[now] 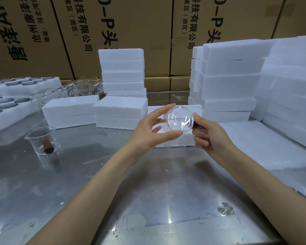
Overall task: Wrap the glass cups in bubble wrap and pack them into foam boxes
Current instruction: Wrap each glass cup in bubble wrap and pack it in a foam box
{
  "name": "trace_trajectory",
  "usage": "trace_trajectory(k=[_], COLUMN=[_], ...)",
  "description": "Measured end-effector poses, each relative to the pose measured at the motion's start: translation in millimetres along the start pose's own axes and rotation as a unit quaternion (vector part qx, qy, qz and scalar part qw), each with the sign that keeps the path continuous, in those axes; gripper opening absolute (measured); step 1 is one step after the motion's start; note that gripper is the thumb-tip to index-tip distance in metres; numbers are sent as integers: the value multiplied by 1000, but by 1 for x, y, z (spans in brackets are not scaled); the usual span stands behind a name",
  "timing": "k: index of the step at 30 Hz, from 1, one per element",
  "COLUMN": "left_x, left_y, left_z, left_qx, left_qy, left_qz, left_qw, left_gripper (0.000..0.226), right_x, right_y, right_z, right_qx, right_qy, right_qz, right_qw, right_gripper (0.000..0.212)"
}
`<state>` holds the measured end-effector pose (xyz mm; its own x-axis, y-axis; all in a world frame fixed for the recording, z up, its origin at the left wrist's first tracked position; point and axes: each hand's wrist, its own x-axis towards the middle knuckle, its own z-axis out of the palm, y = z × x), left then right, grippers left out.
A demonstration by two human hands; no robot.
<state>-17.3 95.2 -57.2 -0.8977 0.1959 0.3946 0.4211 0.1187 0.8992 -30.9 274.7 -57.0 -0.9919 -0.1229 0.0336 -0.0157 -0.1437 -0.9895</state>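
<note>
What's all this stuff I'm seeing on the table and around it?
Glass cup: one, clear, held up between both hands.
Beaker: one, clear, brown piece inside, table left.
Loose glassware: a pile, clear, far left; count unclear.
Foam boxes: many, white, stacked centre and right.
Foam trays: several, white with round dark slots, far left.
Cardboard cartons: several, brown, behind the table.
Table: one, shiny metal.
Left hand: fingers around the cup.
Right hand: fingers gripping the cup's far side.
</note>
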Motion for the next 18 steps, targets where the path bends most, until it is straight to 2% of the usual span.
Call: trace_trajectory(k=[6, 12, 18], left_x=[-4, -4, 0], left_y=[-3, -1, 3], left_z=[20, 33, 31], left_qx=[67, -13, -89], left_qy=[98, 183, 181], left_qz=[52, 5, -46], left_qw=[992, 983, 978], left_gripper=[59, 43, 10], right_x=[-2, -6, -8], right_y=[2, 4, 4], right_z=[8, 20, 22], right_qx=[-76, -144, -108], right_qy=[34, 51, 41], right_qz=[-67, -147, -143], right_qw=[994, 977, 983], right_gripper=[34, 34, 31])
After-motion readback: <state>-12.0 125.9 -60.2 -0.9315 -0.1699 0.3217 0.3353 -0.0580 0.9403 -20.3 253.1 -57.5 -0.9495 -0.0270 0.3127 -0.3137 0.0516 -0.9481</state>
